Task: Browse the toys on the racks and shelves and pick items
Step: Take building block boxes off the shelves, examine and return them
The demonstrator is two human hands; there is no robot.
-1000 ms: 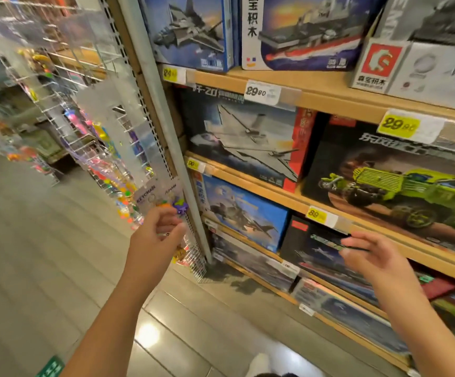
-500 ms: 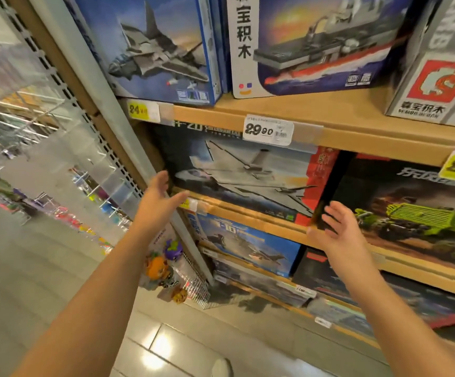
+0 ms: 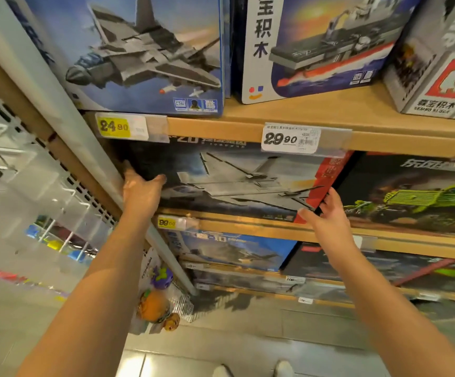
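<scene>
Fingers of left hand [image 3: 142,190] spread against the near-left edge of the dark jet box [image 3: 237,183]; right hand [image 3: 327,216] likewise spread at its red right end, neither yet clasping. Box: second shelf [image 3: 297,231], upright, face out beside green truck box [image 3: 416,194]. Judged stiff card, moderately heavy, loose contents; take by both ends.

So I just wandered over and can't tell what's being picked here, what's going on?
A person is reaching with both hands for the dark jet box on the second shelf of a toy rack. The left hand is at the box's left end, thumb on its front, and the right hand is at its right edge, fingers on the red side. The box stands on the shelf beside a green truck box; whether either hand has gripped it is unclear.
</scene>
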